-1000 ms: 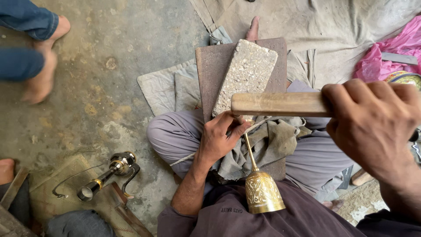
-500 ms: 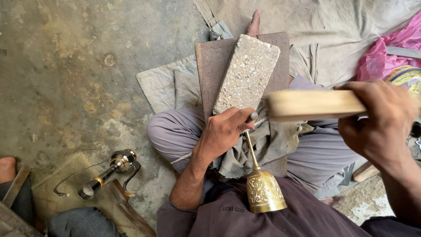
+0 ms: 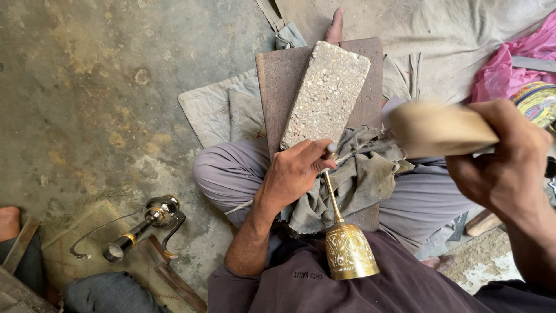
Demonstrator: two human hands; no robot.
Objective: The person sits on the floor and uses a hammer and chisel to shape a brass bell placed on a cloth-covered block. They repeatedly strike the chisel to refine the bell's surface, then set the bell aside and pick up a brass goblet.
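I sit cross-legged with a brown board [image 3: 278, 87] and a pale rough stone block [image 3: 327, 93] resting on my lap. My left hand [image 3: 292, 174] pinches a small metal punch upright at the block's near end, pressing on the top of a brass bell's thin handle [image 3: 331, 194]. The engraved brass bell [image 3: 349, 252] lies mouth toward me on a grey rag [image 3: 359, 179]. My right hand [image 3: 504, 165] grips a wooden mallet [image 3: 434, 130], blurred, raised to the right of the punch.
A metal blowtorch-like tool [image 3: 142, 226] lies on a mat at lower left. Another person's foot [image 3: 8, 223] shows at the left edge. Folded grey cloths [image 3: 214, 110] sit left of the board, and a pink bag [image 3: 509, 64] lies at upper right. The floor is bare concrete.
The mallet swung from across the block out to the right and lifted. My left hand shifted slightly on the punch. Another person's feet at top left have left the view.
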